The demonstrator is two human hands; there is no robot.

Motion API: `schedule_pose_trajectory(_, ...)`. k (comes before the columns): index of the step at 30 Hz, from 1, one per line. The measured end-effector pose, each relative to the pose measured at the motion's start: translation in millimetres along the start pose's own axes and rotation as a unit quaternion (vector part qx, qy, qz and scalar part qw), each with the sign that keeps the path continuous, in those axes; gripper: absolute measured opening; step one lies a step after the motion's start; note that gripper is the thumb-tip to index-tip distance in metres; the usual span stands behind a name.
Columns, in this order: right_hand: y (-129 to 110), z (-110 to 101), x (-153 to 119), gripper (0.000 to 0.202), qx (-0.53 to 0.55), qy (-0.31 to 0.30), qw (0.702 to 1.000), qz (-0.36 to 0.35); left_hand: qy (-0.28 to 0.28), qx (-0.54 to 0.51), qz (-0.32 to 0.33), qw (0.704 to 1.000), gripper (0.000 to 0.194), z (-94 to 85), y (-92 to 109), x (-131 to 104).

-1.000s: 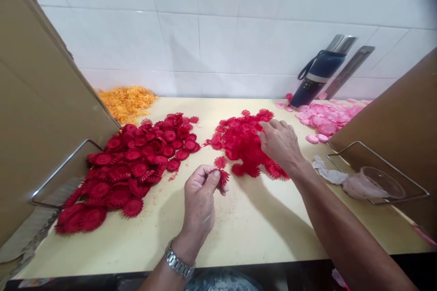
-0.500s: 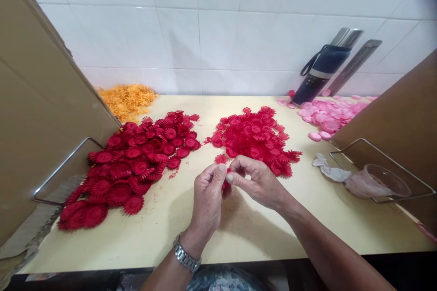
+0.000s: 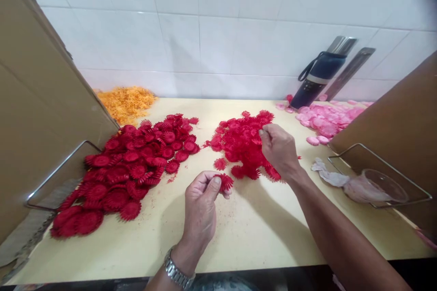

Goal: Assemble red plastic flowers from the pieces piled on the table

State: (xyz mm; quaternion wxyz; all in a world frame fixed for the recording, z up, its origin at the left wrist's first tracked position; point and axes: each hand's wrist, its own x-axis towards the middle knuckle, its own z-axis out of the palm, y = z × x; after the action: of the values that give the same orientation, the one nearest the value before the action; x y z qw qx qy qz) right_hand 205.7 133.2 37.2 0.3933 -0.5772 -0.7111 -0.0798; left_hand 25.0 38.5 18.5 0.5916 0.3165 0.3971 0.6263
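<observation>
My left hand [image 3: 204,195] is closed, pinching a red fringed flower piece [image 3: 224,183] between thumb and fingers, just above the table. My right hand [image 3: 280,145] is over the right edge of the brighter red flower pile [image 3: 241,141], its thumb and fingers pressed together. Whatever those fingertips hold, if anything, is hidden. One loose red flower piece [image 3: 220,163] lies between the left hand and that pile. To the left spreads a larger heap of darker red fringed flower pieces [image 3: 131,170].
Orange pieces [image 3: 126,102] lie at the back left, pink discs [image 3: 322,120] at the back right. A dark blue flask [image 3: 319,77] leans on the tiled wall beside a metal strip [image 3: 351,72]. Cardboard panels [image 3: 44,82] flank the table; a clear plastic cup [image 3: 382,186] sits by the right wire frame [image 3: 403,168].
My hands, together before, have parted. The right hand has moved forward and right to the brighter red pile, while the left has shifted slightly left and down, keeping a red flower piece.
</observation>
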Motion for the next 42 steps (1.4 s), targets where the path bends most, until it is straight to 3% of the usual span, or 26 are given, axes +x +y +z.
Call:
schedule_pose_trajectory(2, 6.6, 0.0, 4.5, 0.015, -0.068, -0.035, 0.996, -0.048, 0.003, 0.003, 0.0, 1.0, 0.009, 0.2, 0.9, 1.5)
schedule_pose_trajectory(4, 1.3, -4.1, 0.5, 0.018, -0.062, -0.052, 0.994, -0.073, 0.013, 0.006, -0.001, 1.0, 0.013, 0.6, 1.1, 2.8)
schedule_pose_trajectory(7, -24.5, -13.6, -16.5, 0.018, 0.112, -0.107, 0.986, -0.065, 0.028, 0.019, -0.003, 0.999, 0.021, 1.9, -0.9, 4.1)
schedule_pose_trajectory(10, -54.0, -18.5, -35.6, 0.017, 0.328, -0.249, 0.911, 0.024, 0.037, 0.033, -0.005, 0.999, 0.029, 3.8, -4.6, 4.5)
schedule_pose_trajectory(12, -66.7, -18.1, -43.7, 0.018, 0.401, -0.301, 0.862, 0.072, 0.034, 0.031, -0.01, 0.999, 0.034, 4.7, -6.8, 4.2)
schedule_pose_trajectory(19, -68.9, -14.7, -50.7, 0.017, 0.512, -0.322, 0.791, 0.093, -0.029, 0.005, -0.011, 1.0, 0.027, 1.7, -7.4, -1.4)
schedule_pose_trajectory(21, -65.0, -11.1, -53.4, 0.016, 0.508, -0.266, 0.811, 0.12, -0.033, 0.0, -0.004, 0.999, 0.022, 0.7, -6.6, -3.0)
schedule_pose_trajectory(24, -53.4, -4.1, -51.4, 0.015, 0.462, -0.127, 0.863, 0.161, 0.011, -0.009, -0.001, 1.0, 0.022, -0.6, -5.7, -3.9)
schedule_pose_trajectory(26, -40.1, -0.5, -42.1, 0.016, 0.401, -0.073, 0.899, 0.16, 0.019, -0.01, -0.001, 1.0, 0.021, -1.5, -5.3, -3.3)
schedule_pose_trajectory(29, -15.9, 1.1, -19.9, 0.015, 0.186, -0.036, 0.979, 0.071, -0.003, 0.003, 0.005, 1.0, 0.018, -2.0, -4.9, -0.9)
schedule_pose_trajectory(31, -4.6, -0.9, -8.1, 0.014, 0.047, -0.038, 0.998, -0.004, -0.01, 0.014, 0.013, 1.0, 0.014, -1.7, -5.0, 1.7)
schedule_pose_trajectory(33, -3.7, -5.7, -5.3, 0.015, -0.003, -0.047, 0.998, -0.051, -0.008, 0.027, 0.023, 0.999, 0.012, -1.2, -5.2, 4.6)
schedule_pose_trajectory(36, -23.3, -15.6, -19.3, 0.019, 0.109, -0.088, 0.989, -0.055, -0.001, 0.051, 0.042, 0.998, 0.014, 0.2, -5.8, 7.6)
schedule_pose_trajectory(37, -32.8, -18.3, -26.8, 0.018, 0.177, -0.129, 0.975, -0.039, 0.0, 0.061, 0.047, 0.997, 0.015, 0.7, -6.2, 7.8)
schedule_pose_trajectory(40, -56.8, -20.3, -47.7, 0.012, 0.35, -0.275, 0.895, 0.03, -0.002, 0.094, 0.053, 0.994, 0.017, 1.8, -8.4, 5.7)
schedule_pose_trajectory(42, -64.3, -17.2, -56.2, 0.017, 0.389, -0.291, 0.872, 0.06, 0.002, 0.118, 0.046, 0.992, 0.019, 1.4, -10.7, 3.5)
